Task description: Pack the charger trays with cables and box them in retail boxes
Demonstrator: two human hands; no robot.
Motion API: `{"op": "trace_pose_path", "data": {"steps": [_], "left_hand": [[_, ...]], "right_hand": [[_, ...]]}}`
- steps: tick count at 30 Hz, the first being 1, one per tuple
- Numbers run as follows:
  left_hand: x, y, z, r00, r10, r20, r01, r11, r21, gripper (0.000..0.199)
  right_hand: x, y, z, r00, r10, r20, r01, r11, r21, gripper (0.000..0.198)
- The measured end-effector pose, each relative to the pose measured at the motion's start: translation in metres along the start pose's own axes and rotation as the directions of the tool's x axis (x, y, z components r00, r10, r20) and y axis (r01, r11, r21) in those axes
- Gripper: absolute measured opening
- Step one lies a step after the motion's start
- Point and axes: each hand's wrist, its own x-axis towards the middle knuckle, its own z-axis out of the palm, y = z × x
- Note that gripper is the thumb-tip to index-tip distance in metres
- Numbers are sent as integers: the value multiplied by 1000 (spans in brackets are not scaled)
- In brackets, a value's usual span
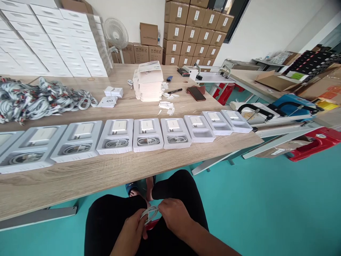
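Note:
Over my lap, a coiled white charging cable (150, 212) is held between both hands. My left hand (132, 227) pinches one side of the coil, and my right hand (173, 215) has its fingers closed on the other side. Along the table's front edge runs a row of white plastic trays (119, 137), each with a white charger block (147, 125) in its upper part. Trays from the left to the middle also hold a coiled cable (148, 141). The three trays at the right end, such as this tray (199, 133), show a bare lower compartment.
A heap of bundled cables (39, 99) covers the table's left side. White cartons (149, 81), small folded cards (110, 97), a pen (175, 91) and a phone (196, 93) lie farther back. Sealing machines (255, 112) stand at the right. White boxes (53, 39) are stacked behind.

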Motion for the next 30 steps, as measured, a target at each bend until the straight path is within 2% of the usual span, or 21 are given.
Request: {"op": "trace_pose_path", "data": {"steps": [1, 3, 5, 8, 10, 14, 17, 19, 20, 22, 24, 25, 27, 29, 30], "left_hand": [[-1, -1, 0, 999, 30, -23, -28, 998, 53, 37], [-1, -4, 1, 996, 69, -50, -62, 990, 128, 33], [-1, -8, 5, 996, 56, -69, -46, 989, 138, 33], [-1, -12, 14, 996, 5, -94, -3, 1000, 22, 31], [-1, -14, 21, 994, -15, -107, 9, 998, -64, 30], [-1, -16, 30, 993, -37, -110, 18, 986, -169, 34], [0, -19, 30, 996, -55, -74, 31, 955, -297, 40], [2, -20, 28, 998, -53, -37, 32, 905, -424, 41], [3, -20, 26, 998, -53, -18, 37, 867, -497, 40], [5, -20, 25, 997, -70, 11, 61, 776, -627, 36], [5, -18, 25, 995, -97, 29, 89, 699, -710, 33], [5, -17, 26, 994, -107, 38, 100, 666, -739, 31], [3, -13, 27, 992, -117, 50, 113, 625, -772, 30], [2, -7, 28, 991, -122, 48, 113, 607, -787, 33], [1, -5, 28, 991, -125, 43, 112, 625, -773, 35]], "right_hand": [[0, -2, 0, 1000, 11, -5, -11, 999, -39, 17], [-1, -7, -1, 998, 61, -20, -61, 998, -10, 14], [-2, -13, -3, 991, 132, -27, -127, 984, 124, 15], [-2, -18, -1, 975, 215, -48, -184, 916, 357, 19], [-1, -19, 5, 966, 257, -35, -205, 839, 505, 21], [4, -18, 19, 957, 289, 36, -217, 624, 750, 23], [5, -17, 24, 942, 293, 166, -285, 429, 857, 23], [3, -18, 22, 930, 288, 230, -328, 361, 873, 24], [2, -19, 19, 932, 294, 212, -318, 381, 868, 24], [0, -20, 12, 940, 334, 73, -247, 513, 822, 19], [-1, -20, 5, 918, 386, -92, -191, 633, 750, 11], [-1, -19, 1, 904, 405, -136, -183, 655, 733, 18], [0, -16, -4, 912, 396, -109, -180, 624, 761, 31], [0, -14, -7, 937, 348, -35, -177, 558, 810, 28], [0, -13, -7, 944, 329, -10, -179, 538, 824, 24]]}}
